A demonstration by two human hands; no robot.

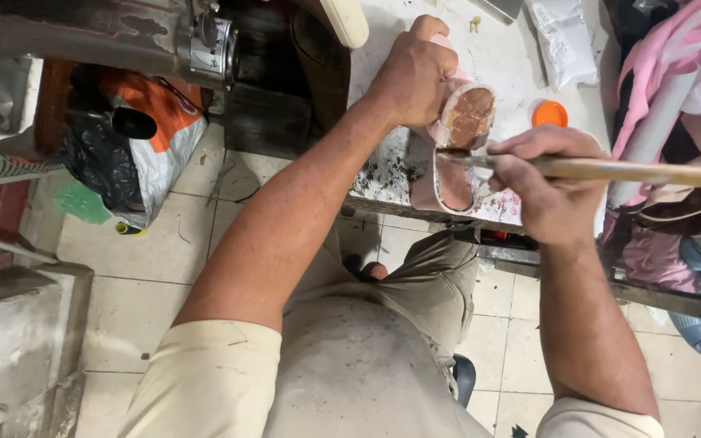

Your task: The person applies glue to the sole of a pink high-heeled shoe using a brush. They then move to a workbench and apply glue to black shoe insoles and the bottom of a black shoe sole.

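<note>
Left hand: the left hand [415, 73] rests on the bench, fingers curled tight around the upper end of a pink shoe sole [454, 150], pinning it down.
Right hand: the right hand [541, 182] has its fingers clamped around a long wooden handle [642, 170] that runs off to the right; the tool's front end reaches left over the sole, and I cannot tell its tip clearly.
Sole, place: it lies on the near edge of the workbench [496, 57], between the two hands, its length running away from the person.
Sole, look: pale pink, smooth and rubbery with a raised rounded rim; the upper part carries a rough, reddish-brown patch with a wet, pasty look, and the lower part shows a duller pink hollow.
Workbench: a flat white top, scuffed, thickly speckled with dark stains near the front edge.
Orange lid: a small round orange lid [549, 113] sits on the bench just beyond the right hand.
Plastic bag: a crinkled white packet [561, 36] lies near the far edge.
Cloth: pink fabric [659, 73] is heaped at the right.
Machine: a worn grey metal machine [204, 45] stands at the upper left.
Floor: pale square tiles [156, 259], gritty, with a black and orange bag [139, 138] on them.
</note>
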